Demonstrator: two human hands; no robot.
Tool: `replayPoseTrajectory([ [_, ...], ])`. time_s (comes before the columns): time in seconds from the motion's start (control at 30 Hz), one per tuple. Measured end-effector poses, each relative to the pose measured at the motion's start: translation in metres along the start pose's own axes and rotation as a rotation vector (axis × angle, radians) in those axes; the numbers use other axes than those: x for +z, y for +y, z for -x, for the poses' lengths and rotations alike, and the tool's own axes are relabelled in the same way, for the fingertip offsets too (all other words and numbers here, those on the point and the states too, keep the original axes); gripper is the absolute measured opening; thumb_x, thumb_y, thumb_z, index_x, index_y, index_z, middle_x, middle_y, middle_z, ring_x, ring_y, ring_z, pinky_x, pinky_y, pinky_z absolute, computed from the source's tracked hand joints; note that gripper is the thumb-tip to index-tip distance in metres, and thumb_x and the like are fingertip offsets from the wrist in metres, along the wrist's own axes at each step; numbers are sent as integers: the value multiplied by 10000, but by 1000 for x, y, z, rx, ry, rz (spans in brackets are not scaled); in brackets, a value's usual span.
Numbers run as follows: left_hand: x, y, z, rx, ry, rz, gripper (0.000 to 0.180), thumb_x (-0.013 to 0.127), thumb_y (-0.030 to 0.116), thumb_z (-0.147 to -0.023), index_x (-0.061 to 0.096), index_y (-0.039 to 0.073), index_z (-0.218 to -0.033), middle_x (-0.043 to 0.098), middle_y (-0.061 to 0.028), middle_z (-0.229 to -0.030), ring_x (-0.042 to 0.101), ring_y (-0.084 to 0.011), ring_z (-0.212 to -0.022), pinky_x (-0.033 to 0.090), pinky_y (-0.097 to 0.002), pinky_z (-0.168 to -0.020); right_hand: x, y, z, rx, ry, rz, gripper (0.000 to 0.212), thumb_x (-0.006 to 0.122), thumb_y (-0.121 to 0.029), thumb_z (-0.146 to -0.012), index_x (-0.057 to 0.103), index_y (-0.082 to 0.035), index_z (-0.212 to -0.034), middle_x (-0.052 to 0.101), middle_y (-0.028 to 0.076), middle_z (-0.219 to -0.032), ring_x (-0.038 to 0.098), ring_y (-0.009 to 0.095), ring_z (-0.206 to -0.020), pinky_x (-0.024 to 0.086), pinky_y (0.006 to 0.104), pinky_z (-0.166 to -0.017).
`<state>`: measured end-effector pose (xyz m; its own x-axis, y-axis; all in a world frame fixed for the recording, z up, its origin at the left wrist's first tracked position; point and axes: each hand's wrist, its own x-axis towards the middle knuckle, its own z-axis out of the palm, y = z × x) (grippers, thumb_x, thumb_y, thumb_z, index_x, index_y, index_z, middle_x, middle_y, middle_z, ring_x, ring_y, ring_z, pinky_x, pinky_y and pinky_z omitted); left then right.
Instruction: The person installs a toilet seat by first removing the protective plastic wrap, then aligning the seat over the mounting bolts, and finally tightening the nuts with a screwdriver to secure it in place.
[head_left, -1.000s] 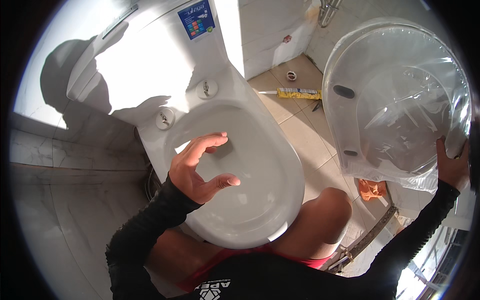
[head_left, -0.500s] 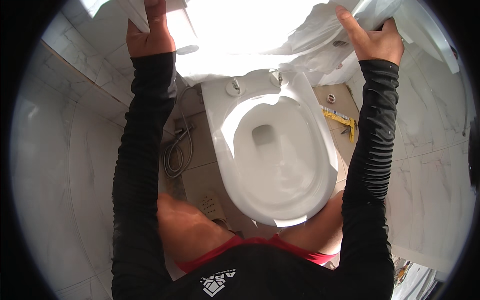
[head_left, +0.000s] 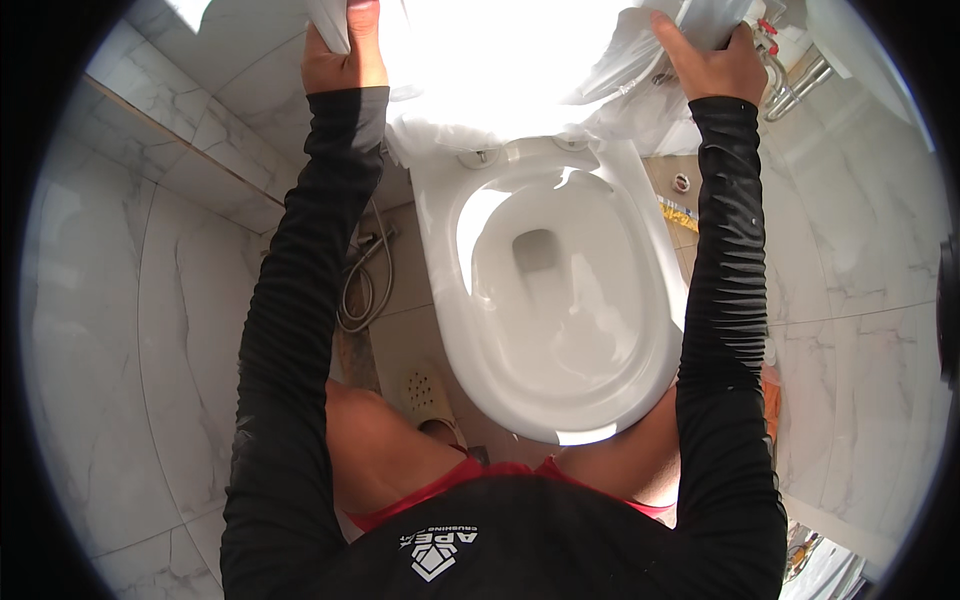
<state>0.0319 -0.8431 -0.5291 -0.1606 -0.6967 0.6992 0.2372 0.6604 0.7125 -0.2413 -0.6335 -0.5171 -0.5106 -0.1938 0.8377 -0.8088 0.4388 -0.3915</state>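
Note:
A bright white toilet tank (head_left: 520,60), partly covered in clear plastic, is held between my two hands at the back of the toilet bowl (head_left: 540,425). My left hand (head_left: 345,65) is closed on the tank's left side, thumb on top. On the opposite side, my right hand (head_left: 718,72) grips the edge, its thumb against the plastic. The tank's lower edge overlaps the rear of the bowl and partly hides the round seat fittings there. Strong glare washes out most of the tank, and its far part lies outside the view. Both my legs straddle the bowl's front.
A coiled metal hose (head_left: 365,300) lies left of the bowl. To the right are a small roll of tape (head_left: 681,183) and a yellow caulking gun (head_left: 680,214), partly behind my sleeve. A red-handled valve (head_left: 767,38) and marble-look walls (head_left: 860,240) stand farther right.
The tank and both hands have shifted slightly away from me. The tank now overlaps more of the bowl's rear fittings. The valve at right has come into view, and my right sleeve hides more of the caulking gun.

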Motion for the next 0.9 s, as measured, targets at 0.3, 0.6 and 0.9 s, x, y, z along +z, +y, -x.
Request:
replayPoseTrajectory([
  [0.3,0,-4,-2,-14,130,-122,734,596,650,-967,661,-64,-1122,673,-98,-919,634,-172,-809,506,-333,-703,0,-17,3,33,-11,-34,764,822,-523,-706,600,122,-1051,688,345,-942,693,477,-918,558,494,-811],
  [0.6,-10,-11,-4,-78,124,-187,739,601,661,-959,670,-59,-1111,679,-95,-900,630,-192,-800,495,-343,-703,5,-18,4,-26,42,-7,736,818,-545,-710,598,94,-1002,680,329,-896,687,477,-875,556,493,-787],
  [0.9,-11,-13,0,-56,159,-191,752,595,667,-960,672,-63,-1124,691,-109,-913,648,-200,-829,506,-347,-726,0,-21,0,36,-78,-135,733,839,-515,-712,612,99,-1043,701,306,-956,711,424,-913,563,456,-804],
])
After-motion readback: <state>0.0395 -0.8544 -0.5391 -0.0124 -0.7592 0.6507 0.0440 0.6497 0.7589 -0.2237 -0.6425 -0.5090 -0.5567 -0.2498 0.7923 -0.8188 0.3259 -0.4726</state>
